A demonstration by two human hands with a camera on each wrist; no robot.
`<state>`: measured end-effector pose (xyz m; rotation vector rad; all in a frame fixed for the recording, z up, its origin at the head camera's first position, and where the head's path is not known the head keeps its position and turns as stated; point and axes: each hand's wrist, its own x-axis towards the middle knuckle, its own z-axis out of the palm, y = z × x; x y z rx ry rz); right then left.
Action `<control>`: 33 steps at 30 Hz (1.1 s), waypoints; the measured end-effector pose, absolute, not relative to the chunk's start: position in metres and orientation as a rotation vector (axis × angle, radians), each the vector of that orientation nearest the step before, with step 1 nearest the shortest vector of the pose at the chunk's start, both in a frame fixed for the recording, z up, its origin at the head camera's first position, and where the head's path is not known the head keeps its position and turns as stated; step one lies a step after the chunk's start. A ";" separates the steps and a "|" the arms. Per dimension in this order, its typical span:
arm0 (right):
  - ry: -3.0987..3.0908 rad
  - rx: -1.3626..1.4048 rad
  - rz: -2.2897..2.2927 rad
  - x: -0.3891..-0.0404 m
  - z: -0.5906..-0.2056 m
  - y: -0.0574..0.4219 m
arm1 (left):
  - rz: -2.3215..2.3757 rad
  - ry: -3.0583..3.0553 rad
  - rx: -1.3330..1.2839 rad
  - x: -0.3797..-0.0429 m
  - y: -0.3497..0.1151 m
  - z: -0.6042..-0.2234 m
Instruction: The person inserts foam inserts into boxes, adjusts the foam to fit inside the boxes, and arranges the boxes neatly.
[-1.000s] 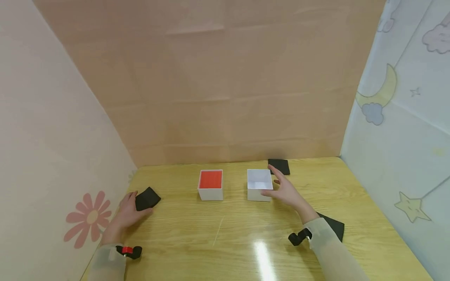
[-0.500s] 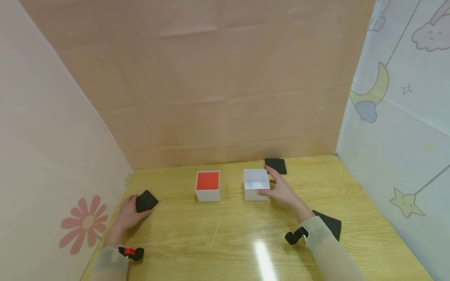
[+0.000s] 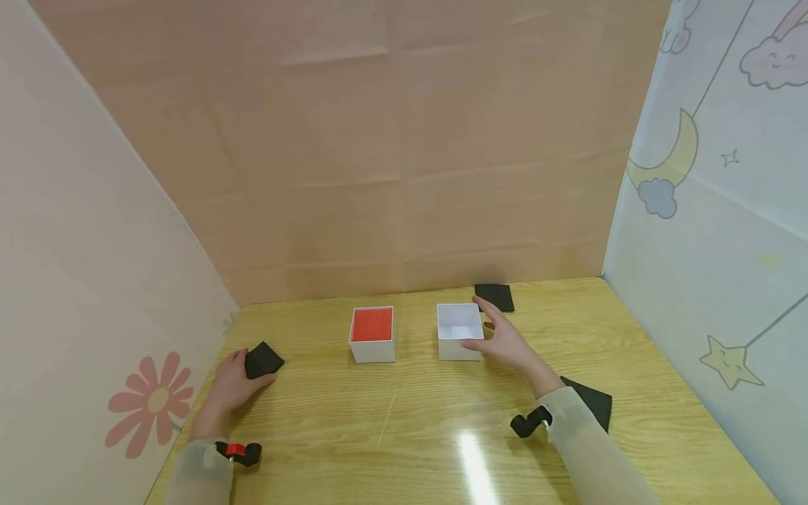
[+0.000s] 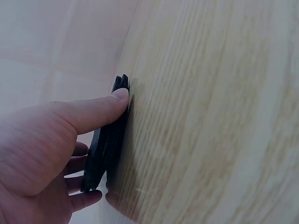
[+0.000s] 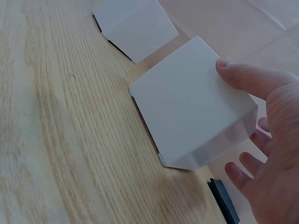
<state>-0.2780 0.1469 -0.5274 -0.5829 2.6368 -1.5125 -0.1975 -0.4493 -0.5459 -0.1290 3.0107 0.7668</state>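
Observation:
My left hand (image 3: 233, 382) is at the left side of the table, holding a thin black square pad (image 3: 264, 360) between thumb and fingers. In the left wrist view the pad (image 4: 110, 140) shows two layers standing edge-on, thumb on the near edge and fingers behind. My right hand (image 3: 507, 344) spans the right corner of an open white box (image 3: 459, 349). Seen from the right wrist, the thumb presses on the box's near wall (image 5: 182, 98), while the other fingers reach round its far side. The box stands on the table, and its inside looks bare.
Left of the white box stands a second white box (image 3: 374, 352) with a red top surface (image 3: 372, 325). One black pad (image 3: 495, 297) lies behind my right hand; another black piece (image 3: 595, 401) is partly hidden by the right sleeve. Walls border the wooden table (image 3: 315, 435) on three sides.
The head view has shifted slightly, so everything sits a little further left in it. Both hands keep their places at the pad and the box.

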 end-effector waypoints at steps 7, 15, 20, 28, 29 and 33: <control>2.626 -0.596 -1.521 -0.278 -0.527 0.147 | 0.772 3.031 -0.119 -0.195 -0.450 -0.541; 2.632 -0.586 -1.506 -0.277 -0.526 0.147 | 0.736 3.097 -0.081 -0.190 -0.448 -0.533; 2.618 -0.530 -1.467 -0.278 -0.528 0.150 | 0.776 3.142 -0.016 -0.190 -0.443 -0.527; 2.548 -0.459 -1.450 -0.281 -0.525 0.153 | 0.859 3.174 0.076 -0.193 -0.422 -0.508; 2.541 -0.471 -1.452 -0.282 -0.525 0.154 | 0.857 3.178 0.091 -0.194 -0.420 -0.505; 2.488 -0.529 -1.484 -0.284 -0.526 0.159 | 0.841 3.193 0.148 -0.197 -0.410 -0.497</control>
